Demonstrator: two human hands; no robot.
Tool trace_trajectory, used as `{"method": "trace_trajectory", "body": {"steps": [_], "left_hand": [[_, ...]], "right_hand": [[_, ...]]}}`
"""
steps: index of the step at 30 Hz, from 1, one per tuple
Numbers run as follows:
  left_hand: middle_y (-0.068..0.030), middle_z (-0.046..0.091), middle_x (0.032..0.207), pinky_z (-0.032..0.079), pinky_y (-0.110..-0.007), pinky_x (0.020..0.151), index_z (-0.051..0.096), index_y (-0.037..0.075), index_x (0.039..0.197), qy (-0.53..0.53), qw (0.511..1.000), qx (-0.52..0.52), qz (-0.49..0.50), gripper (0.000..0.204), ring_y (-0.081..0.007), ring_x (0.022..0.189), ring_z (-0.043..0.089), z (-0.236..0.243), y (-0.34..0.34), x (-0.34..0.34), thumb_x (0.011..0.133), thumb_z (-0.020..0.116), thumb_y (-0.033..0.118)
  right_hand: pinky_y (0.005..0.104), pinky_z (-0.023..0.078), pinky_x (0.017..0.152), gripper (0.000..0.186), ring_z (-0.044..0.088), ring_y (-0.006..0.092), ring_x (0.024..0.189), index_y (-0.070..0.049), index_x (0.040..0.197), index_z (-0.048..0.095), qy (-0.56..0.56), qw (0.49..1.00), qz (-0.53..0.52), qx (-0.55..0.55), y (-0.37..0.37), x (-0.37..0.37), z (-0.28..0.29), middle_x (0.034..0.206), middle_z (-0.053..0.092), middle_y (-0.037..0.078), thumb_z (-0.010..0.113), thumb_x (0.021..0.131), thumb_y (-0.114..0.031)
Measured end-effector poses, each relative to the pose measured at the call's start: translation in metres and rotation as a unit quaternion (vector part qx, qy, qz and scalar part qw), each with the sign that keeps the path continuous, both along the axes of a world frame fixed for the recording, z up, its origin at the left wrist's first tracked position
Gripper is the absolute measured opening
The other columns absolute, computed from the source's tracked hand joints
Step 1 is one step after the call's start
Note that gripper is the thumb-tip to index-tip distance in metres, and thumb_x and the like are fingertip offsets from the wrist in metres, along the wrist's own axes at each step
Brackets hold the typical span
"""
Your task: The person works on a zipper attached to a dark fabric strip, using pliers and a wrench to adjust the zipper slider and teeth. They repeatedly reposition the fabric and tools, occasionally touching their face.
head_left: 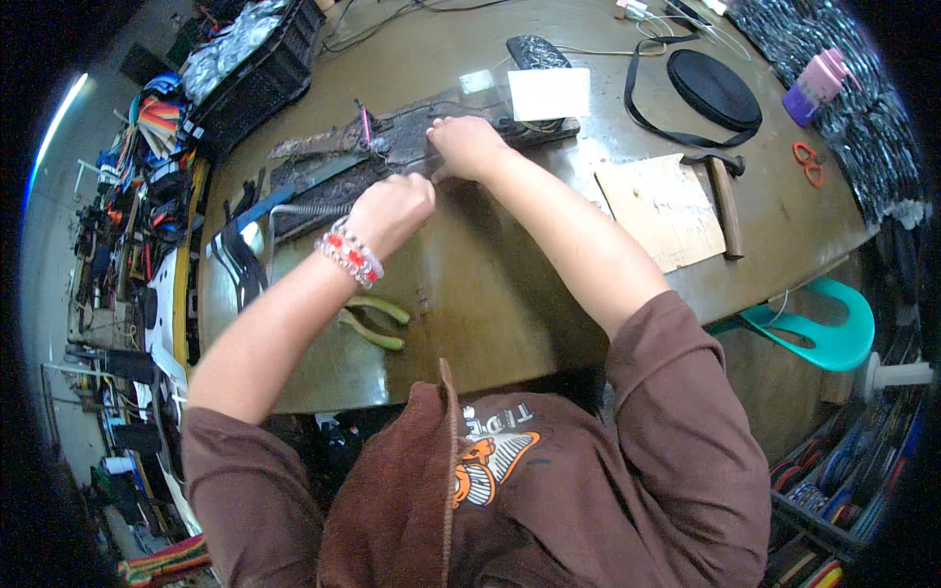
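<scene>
My left hand (397, 208), with a beaded bracelet (350, 255) on its wrist, is closed at the near edge of a dark, worn board (392, 147). Just to its right and farther back, my right hand (469, 149) has its fingers curled down over the same board. What either hand grips is hidden under the fingers. A long blue-grey strip (319, 181) lies along the board's left part, and a pink stick-like tool (365, 122) stands up behind my hands. Nearer to me lie pliers with green handles (377, 341), their jaws partly hidden by my left forearm.
Right of my arms are a tan sheet (667, 211), a hammer (727, 211) and a black webbing roll (714, 88). Orange-handled scissors (808, 165) and a pink-purple bottle (816, 88) lie farther right. Black straps (240, 255) hang at the left edge, near a black crate (260, 83).
</scene>
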State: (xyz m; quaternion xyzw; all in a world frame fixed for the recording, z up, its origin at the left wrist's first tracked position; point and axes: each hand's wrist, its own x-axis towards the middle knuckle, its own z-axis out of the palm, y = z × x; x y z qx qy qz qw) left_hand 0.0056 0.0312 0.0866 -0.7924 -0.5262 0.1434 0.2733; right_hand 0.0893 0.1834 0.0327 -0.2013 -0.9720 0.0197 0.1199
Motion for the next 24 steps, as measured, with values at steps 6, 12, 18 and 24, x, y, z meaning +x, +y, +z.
{"method": "trace_trajectory", "body": {"steps": [6, 12, 18, 24], "left_hand": [[-0.0128, 0.057, 0.073, 0.050, -0.035, 0.052, 0.050, 0.006, 0.078, -0.274, 0.928, 0.213, 0.136, 0.012, -0.0281, 0.062, 0.060, -0.028, -0.046, -0.010, 0.086, 0.051, 0.014], [-0.0133, 0.055, 0.063, 0.040, -0.033, 0.050, 0.054, 0.001, 0.077, -0.515, 0.795, 0.251, 0.197, 0.018, -0.0227, 0.050, 0.052, -0.033, -0.060, -0.062, 0.085, 0.058, 0.017], [-0.0056, 0.049, 0.057, 0.035, -0.025, 0.048, 0.059, 0.001, 0.079, -0.567, 0.787, 0.179, 0.163, 0.020, -0.0087, 0.050, 0.040, -0.023, -0.053, -0.116, 0.084, 0.061, 0.019], [-0.0005, 0.046, 0.056, 0.033, -0.023, 0.048, 0.058, -0.001, 0.078, -0.632, 0.745, 0.153, 0.149, 0.021, -0.0059, 0.051, 0.038, -0.037, -0.042, -0.137, 0.084, 0.062, 0.019]], "right_hand": [[0.0369, 0.050, 0.078, 0.052, 0.062, 0.0275, 0.090, -0.002, 0.089, 0.065, -0.010, 1.000, -0.001, 0.011, -0.004, 0.004, 0.013, 0.093, 0.064, 0.013, 0.077, 0.058, -0.043], [0.0402, 0.047, 0.084, 0.063, 0.058, 0.0294, 0.099, -0.003, 0.107, 0.057, -0.062, 0.997, -0.018, -0.032, -0.004, 0.002, 0.019, 0.108, 0.059, 0.014, 0.076, 0.060, -0.040], [0.0392, 0.047, 0.085, 0.072, 0.056, 0.0293, 0.102, -0.005, 0.117, 0.054, -0.065, 0.997, -0.030, -0.026, -0.005, 0.003, 0.019, 0.119, 0.055, 0.013, 0.076, 0.060, -0.042], [0.0378, 0.045, 0.089, 0.076, 0.054, 0.0271, 0.108, -0.005, 0.120, 0.051, -0.042, 0.998, -0.030, -0.026, -0.008, 0.006, 0.020, 0.127, 0.049, 0.013, 0.075, 0.059, -0.043]]}}
